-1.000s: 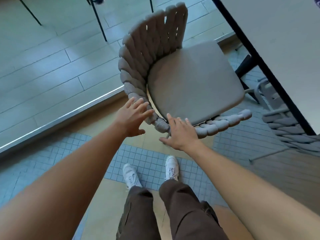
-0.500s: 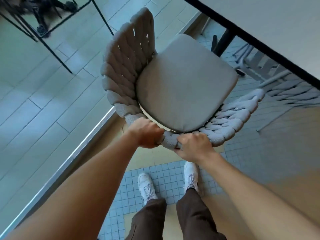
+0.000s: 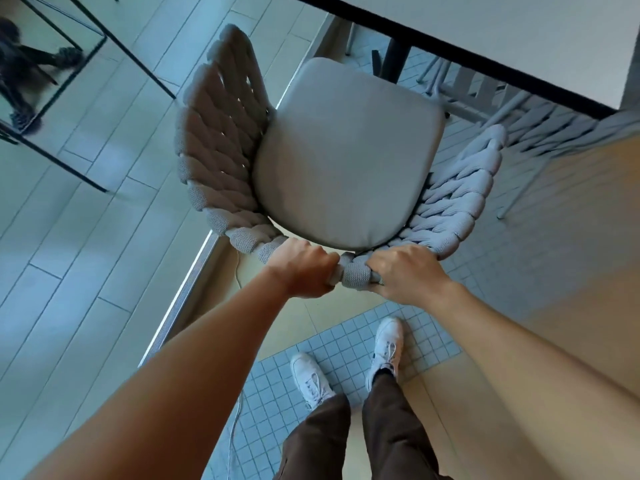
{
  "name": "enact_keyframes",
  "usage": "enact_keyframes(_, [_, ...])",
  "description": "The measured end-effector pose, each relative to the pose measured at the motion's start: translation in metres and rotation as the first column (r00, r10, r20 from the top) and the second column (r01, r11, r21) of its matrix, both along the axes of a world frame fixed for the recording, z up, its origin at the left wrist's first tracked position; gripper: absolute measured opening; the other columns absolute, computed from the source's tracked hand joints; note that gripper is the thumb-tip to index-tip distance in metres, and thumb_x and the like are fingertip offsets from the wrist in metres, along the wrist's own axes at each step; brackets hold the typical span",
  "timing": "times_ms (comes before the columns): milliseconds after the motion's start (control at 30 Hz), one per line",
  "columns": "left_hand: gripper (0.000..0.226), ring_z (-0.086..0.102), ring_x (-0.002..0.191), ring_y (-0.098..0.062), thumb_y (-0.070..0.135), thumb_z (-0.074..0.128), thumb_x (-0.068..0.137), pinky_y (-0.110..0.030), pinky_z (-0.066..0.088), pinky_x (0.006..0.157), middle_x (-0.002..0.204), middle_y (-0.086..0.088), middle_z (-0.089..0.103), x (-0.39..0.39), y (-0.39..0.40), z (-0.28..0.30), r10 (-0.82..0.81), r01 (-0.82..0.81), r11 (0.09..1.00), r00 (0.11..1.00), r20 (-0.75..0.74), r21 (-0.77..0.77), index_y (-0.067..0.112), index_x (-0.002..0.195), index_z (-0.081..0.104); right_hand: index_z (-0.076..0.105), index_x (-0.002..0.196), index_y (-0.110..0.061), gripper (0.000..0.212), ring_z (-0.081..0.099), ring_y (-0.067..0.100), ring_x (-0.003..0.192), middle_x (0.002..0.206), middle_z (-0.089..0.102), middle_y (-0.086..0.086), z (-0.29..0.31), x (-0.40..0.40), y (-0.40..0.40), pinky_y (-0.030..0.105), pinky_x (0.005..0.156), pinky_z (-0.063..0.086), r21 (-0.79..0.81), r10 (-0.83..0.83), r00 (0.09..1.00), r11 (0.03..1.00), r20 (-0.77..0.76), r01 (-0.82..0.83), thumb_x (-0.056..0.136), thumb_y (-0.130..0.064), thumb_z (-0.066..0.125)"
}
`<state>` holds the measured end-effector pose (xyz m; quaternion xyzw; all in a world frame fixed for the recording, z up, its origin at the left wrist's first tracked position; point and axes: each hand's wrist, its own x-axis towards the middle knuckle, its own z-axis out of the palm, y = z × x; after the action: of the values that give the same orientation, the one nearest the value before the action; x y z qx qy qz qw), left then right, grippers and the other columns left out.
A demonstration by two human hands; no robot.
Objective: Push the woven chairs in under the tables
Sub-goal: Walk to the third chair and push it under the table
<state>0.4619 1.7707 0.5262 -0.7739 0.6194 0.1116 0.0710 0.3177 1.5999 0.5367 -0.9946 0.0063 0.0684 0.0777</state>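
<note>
I saw both hands at the back rim of the woven chair (image 3: 221, 157). The left hand (image 3: 304, 270) was curled tight around the thick woven rope there, and the right hand (image 3: 405, 271) gripped the same rim just beside it, with a short bit of rope showing between them. Both arms reached out straight from me. The chair sat right in front of the hands, on the far side of them, with its grey seat cushion (image 3: 349, 154) facing up. The front of the cushion lay close to the dark near edge of the table (image 3: 519, 32), by the black table leg (image 3: 394, 60). Another woven chair (image 3: 554, 129) sat under the table near its right corner. My white shoes (image 3: 311, 379) stood on the small blue floor tiles (image 3: 346, 344) below the hands.
</note>
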Motion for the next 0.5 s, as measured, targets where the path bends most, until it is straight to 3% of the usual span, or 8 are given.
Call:
enact_keyframes(100, [0.033, 0.070, 0.076, -0.032, 0.046, 0.040, 0.085, -0.032, 0.049, 0.064, 0.088, 0.000, 0.074, 0.002, -0.002, 0.002, 0.036, -0.035, 0.999, 0.999, -0.014, 0.040, 0.024, 0.096, 0.062, 0.074, 0.088, -0.013, 0.044, 0.068, 0.033, 0.067, 0.078, 0.071, 0.005, 0.002, 0.005, 0.004, 0.041, 0.064, 0.052, 0.002, -0.042, 0.999, 0.999, -0.007, 0.042, 0.071, -0.052, 0.084])
enact_keyframes(233, [0.045, 0.068, 0.092, -0.025, 0.053, 0.051, 0.082, -0.037, 0.056, 0.073, 0.108, 0.010, 0.070, 0.022, 0.006, 0.011, -0.053, 0.070, 0.992, 0.987, -0.155, 0.108, 0.035, 0.123, 0.051, 0.062, 0.114, -0.018, 0.068, 0.066, 0.029, 0.094, 0.101, 0.071, 0.002, -0.002, 0.005, 0.026, 0.043, 0.087, 0.042, -0.127, -0.176, 0.979, 0.978, -0.102, 0.163, 0.074, -0.074, 0.062])
enact_keyframes(400, [0.065, 0.067, 0.106, -0.021, 0.063, 0.069, 0.077, -0.034, 0.053, 0.074, 0.120, 0.011, 0.067, 0.055, 0.032, 0.013, -0.025, 0.034, 0.997, 0.993, -0.112, 0.075, 0.033, 0.133, 0.054, 0.064, 0.104, -0.014, 0.063, 0.068, 0.029, 0.082, 0.091, 0.073, 0.006, -0.005, 0.014, 0.052, 0.042, 0.082, 0.045, -0.085, -0.242, 0.970, 0.967, -0.029, 0.238, 0.078, -0.071, 0.063])
enact_keyframes(500, [0.051, 0.071, 0.082, -0.030, 0.052, 0.074, 0.078, -0.038, 0.054, 0.061, 0.098, 0.000, 0.073, 0.051, 0.030, 0.010, -0.066, 0.072, 0.997, 0.990, -0.127, 0.039, 0.024, 0.120, 0.065, 0.069, 0.105, -0.018, 0.056, 0.069, 0.028, 0.077, 0.092, 0.074, 0.002, -0.010, 0.021, 0.048, 0.038, 0.074, 0.046, -0.075, -0.194, 0.981, 0.979, -0.022, 0.192, 0.083, -0.069, 0.059])
